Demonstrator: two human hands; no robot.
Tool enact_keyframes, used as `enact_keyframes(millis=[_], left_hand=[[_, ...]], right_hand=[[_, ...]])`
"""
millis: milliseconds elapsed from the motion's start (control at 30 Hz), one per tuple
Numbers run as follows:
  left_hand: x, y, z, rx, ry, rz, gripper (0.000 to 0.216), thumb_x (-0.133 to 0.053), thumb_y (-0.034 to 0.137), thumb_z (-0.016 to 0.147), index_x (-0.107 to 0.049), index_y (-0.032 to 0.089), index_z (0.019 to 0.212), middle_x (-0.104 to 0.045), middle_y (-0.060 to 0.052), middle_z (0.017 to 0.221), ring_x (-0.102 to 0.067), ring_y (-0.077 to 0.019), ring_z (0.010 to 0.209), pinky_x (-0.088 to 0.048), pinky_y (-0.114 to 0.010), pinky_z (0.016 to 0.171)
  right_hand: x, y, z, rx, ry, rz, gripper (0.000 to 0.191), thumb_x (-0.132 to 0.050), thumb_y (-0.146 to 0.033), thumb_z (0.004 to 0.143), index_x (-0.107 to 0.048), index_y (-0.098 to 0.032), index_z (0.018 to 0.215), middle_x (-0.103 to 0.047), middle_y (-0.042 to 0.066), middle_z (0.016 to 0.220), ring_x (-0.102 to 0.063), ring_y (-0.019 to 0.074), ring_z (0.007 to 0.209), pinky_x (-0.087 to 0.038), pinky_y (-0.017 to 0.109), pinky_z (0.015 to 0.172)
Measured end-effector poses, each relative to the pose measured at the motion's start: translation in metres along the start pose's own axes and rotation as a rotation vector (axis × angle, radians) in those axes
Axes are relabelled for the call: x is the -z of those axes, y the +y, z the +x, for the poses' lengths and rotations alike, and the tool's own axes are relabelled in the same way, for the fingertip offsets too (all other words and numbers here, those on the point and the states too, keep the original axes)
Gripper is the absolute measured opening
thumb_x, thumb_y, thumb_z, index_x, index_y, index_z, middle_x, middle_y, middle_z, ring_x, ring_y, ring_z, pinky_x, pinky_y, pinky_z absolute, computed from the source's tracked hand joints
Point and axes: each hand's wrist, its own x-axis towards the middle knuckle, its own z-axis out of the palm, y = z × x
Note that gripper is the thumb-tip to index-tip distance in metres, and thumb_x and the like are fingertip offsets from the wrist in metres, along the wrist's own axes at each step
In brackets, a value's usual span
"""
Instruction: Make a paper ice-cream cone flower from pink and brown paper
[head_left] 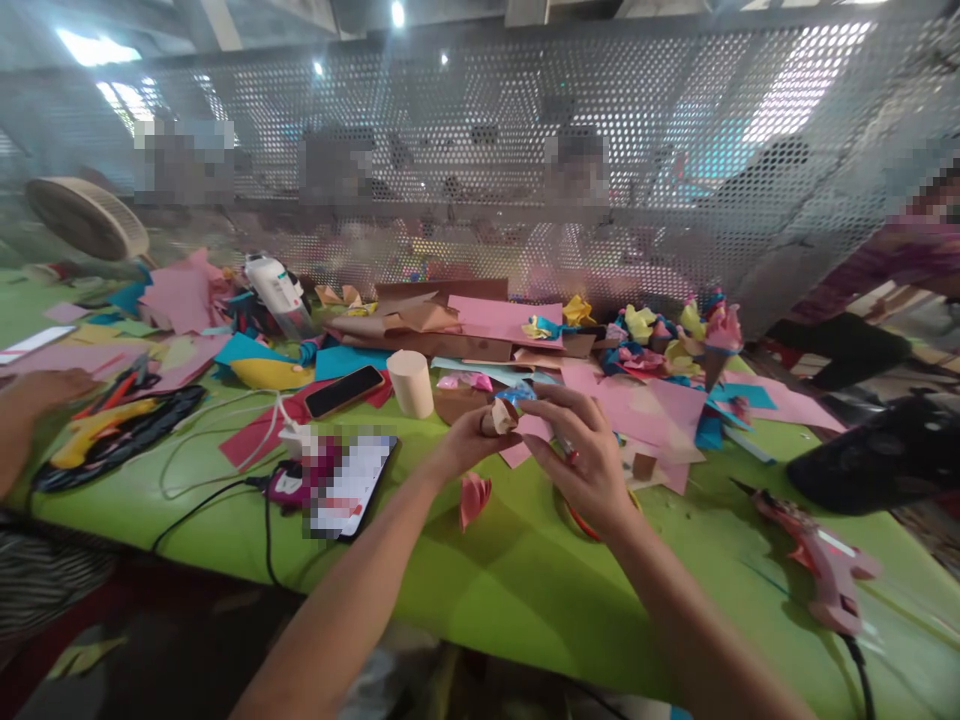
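One brown paper piece, probably light and easily creased, best pinched by its edges, grasped in the left hand above the desk, just left of a right hand of uncertain grip.

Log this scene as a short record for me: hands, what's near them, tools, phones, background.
Left hand: holding a small tan paper piece
Right hand: beside it, fingers slightly spread; grip unclear
Nearest below: folded pink paper piece on the green table
Tool at right: pink glue gun, corded
Phones: dark-screened phone; lit phone, nearer
Background: perforated screen
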Motion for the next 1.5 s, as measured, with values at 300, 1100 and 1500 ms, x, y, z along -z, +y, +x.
enact_keyframes(millis=[300,1100,1500], left_hand=[[-0.001,-0.011,0.003,-0.042,0.023,-0.017,0.042,-0.086,0.041,0.054,-0.058,0.016,0.07,-0.053,0.004,0.064,-0.048,-0.0123,0.067,-0.043,-0.026,0.067],[-0.002,-0.004,-0.001,-0.017,-0.046,-0.249,0.03,-0.087,0.026,0.056,-0.065,0.013,0.071,-0.063,0.001,0.067,-0.059,-0.0139,0.068,-0.049,-0.028,0.07],[0.001,0.004,-0.006,-0.028,0.0,-0.071,0.03,-0.084,0.025,0.052,-0.06,0.014,0.067,-0.056,0.003,0.063,-0.052,-0.0125,0.065,-0.045,-0.026,0.065]], right_hand=[[-0.011,-0.001,-0.004,-0.028,-0.027,0.026,0.03,-0.059,-0.029,0.094,-0.067,-0.034,0.122,-0.065,0.008,0.12,-0.059,0.0278,0.111,-0.048,0.048,0.094],[-0.019,0.001,-0.007,-0.054,-0.166,0.064,0.034,-0.06,-0.028,0.091,-0.065,-0.034,0.125,-0.056,0.008,0.139,-0.056,0.0293,0.123,-0.05,0.049,0.098],[-0.013,-0.001,-0.006,0.058,-0.207,-0.174,0.021,-0.06,-0.027,0.09,-0.072,-0.028,0.108,-0.06,0.01,0.135,-0.058,0.0318,0.115,-0.049,0.052,0.092]])
